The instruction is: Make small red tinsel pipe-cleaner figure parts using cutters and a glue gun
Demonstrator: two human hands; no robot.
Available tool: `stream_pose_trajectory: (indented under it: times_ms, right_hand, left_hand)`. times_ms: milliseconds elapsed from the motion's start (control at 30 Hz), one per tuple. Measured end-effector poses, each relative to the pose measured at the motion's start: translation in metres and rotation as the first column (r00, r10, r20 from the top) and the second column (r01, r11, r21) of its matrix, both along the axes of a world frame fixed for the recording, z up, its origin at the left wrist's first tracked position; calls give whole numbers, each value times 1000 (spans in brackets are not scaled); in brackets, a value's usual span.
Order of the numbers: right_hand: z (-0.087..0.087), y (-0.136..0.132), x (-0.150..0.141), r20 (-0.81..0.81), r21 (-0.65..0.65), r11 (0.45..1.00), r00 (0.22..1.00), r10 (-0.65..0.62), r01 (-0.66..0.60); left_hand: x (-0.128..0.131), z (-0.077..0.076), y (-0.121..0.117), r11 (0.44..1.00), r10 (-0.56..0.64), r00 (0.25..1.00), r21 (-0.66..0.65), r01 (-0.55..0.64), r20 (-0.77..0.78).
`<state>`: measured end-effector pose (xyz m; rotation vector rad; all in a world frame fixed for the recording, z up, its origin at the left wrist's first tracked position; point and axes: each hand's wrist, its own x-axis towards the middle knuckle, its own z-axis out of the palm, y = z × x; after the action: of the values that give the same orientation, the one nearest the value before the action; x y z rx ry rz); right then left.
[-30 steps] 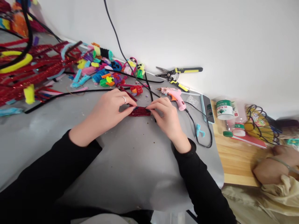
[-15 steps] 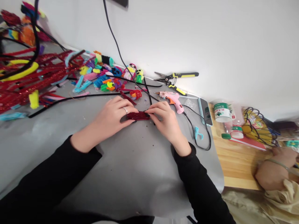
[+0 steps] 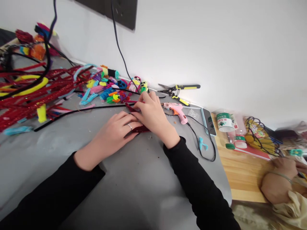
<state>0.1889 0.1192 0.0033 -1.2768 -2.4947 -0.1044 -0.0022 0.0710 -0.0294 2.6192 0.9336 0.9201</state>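
My left hand [image 3: 114, 132], with a ring on one finger, lies on the grey table [image 3: 134, 179] and holds down a flat red glitter pipe-cleaner bundle [image 3: 142, 129], mostly hidden under both hands. My right hand [image 3: 153, 115] crosses over it, reaching toward the back. Its fingertips pinch the end of a short red glitter stick [image 3: 130, 107] that lies just beyond the bundle. Both arms wear black sleeves.
A heap of red glitter pipe cleaners [image 3: 28, 92] fills the left; small coloured pieces [image 3: 110, 89] lie behind the hands. A pink glue gun [image 3: 177, 110], pliers [image 3: 178, 88], phone [image 3: 208, 117] and black cables [image 3: 203, 150] sit to the right. Another person's hand [image 3: 278, 182] rests by the wooden table [image 3: 242, 166].
My right hand left the bundle's right end and moved up and left over it to the short red stick. My left hand stayed on the bundle. The camera tilted slightly upward.
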Motion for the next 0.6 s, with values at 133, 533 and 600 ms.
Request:
stream_pose_trajectory:
  times_ms: [133, 533, 600]
  right_hand:
    - [0, 3, -6, -52, -26, 1000, 999, 2, -3]
    - [10, -49, 66, -721, -389, 915, 653, -231, -107]
    - [9, -60, 73, -724, -440, 889, 634, -270, -125]
  left_hand:
    - [1, -3, -4, 999, 36, 999, 3, -36, 22]
    - [1, -3, -3, 1000, 29, 999, -8, -29, 19]
    - [1, -3, -2, 999, 31, 999, -24, -31, 12]
